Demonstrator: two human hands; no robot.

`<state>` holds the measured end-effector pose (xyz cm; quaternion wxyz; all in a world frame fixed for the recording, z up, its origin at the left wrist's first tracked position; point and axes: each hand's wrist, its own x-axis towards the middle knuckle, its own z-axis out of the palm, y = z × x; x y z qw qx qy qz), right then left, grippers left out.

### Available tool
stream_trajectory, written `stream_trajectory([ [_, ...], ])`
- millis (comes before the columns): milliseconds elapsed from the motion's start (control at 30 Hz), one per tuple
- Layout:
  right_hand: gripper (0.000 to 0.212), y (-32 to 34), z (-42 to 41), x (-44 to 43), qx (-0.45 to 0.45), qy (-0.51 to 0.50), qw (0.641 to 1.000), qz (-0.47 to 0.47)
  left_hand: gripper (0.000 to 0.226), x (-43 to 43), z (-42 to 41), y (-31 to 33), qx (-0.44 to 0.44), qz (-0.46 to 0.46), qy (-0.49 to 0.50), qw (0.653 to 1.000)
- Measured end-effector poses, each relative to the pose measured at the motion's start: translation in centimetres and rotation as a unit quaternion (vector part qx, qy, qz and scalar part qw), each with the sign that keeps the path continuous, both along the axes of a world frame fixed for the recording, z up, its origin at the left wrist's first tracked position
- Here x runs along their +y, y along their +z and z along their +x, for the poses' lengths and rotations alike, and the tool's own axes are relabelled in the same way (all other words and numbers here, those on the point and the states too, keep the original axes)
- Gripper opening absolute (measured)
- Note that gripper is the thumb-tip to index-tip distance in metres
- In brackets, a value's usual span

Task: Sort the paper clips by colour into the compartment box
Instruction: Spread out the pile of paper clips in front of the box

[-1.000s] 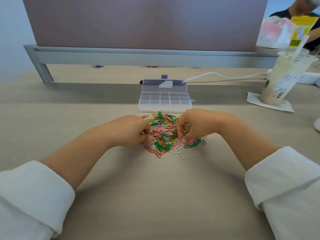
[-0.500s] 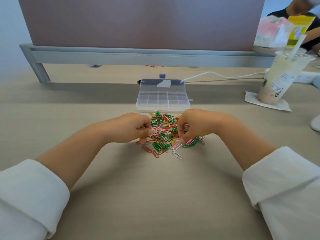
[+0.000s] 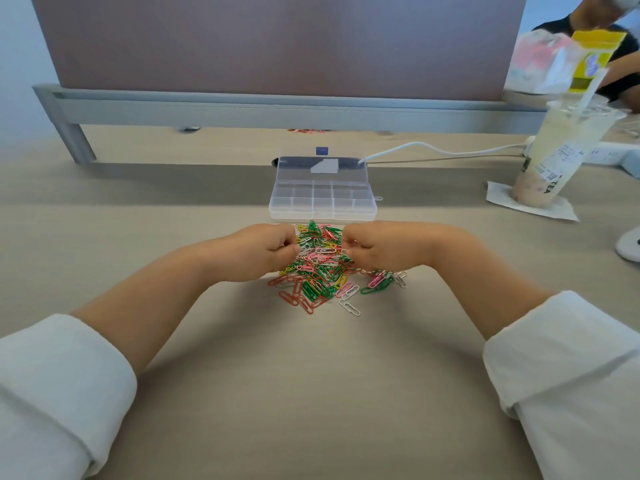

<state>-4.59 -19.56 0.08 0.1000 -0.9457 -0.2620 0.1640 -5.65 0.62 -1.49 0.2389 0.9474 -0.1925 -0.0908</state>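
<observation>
The left hand and right hand sit at either side of the heap of paper clips, fingers curled inward, likely so each can pick singles from its own edge; whether either has a clip pinched I cannot tell. The mixed heap lies on the tabletop between and partly under the hands. Just beyond it the compartment box stands lid-up, seemingly empty, within short reach.

You sit at a pale wooden tabletop. A big brown panel stands across it on a grey metal frame. The wall is light blue.
</observation>
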Motion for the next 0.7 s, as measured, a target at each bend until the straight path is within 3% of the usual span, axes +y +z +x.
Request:
stream_trajectory([
  [200, 0.027, 0.4, 0.0, 0.1, 0.077, -0.018, 0.995, 0.063, 0.034, -0.4, 0.1, -0.5, 0.045, -0.122, 0.049, 0.990],
  [400, 0.031, 0.6, -0.1, 0.2, 0.050, -0.017, 0.996, 0.077, 0.034, -0.6, 0.2, -1.0, -0.029, -0.098, 0.047, 0.994],
  [533, 0.050, 0.4, -0.3, 0.2, 0.015, -0.002, 1.000, 0.025, 0.026, -0.6, 0.1, -1.1, -0.052, -0.092, 0.031, 0.994],
  [633, 0.052, 0.2, -0.3, 0.2, 0.007, 0.007, 1.000, 0.012, 0.046, -0.7, -0.1, -1.0, -0.049, -0.133, 0.028, 0.989],
  [700, 0.046, 0.3, -0.2, 0.0, 0.013, 0.010, 1.000, 0.011, 0.047, -0.6, -0.2, -0.9, -0.050, -0.151, 0.039, 0.986],
])
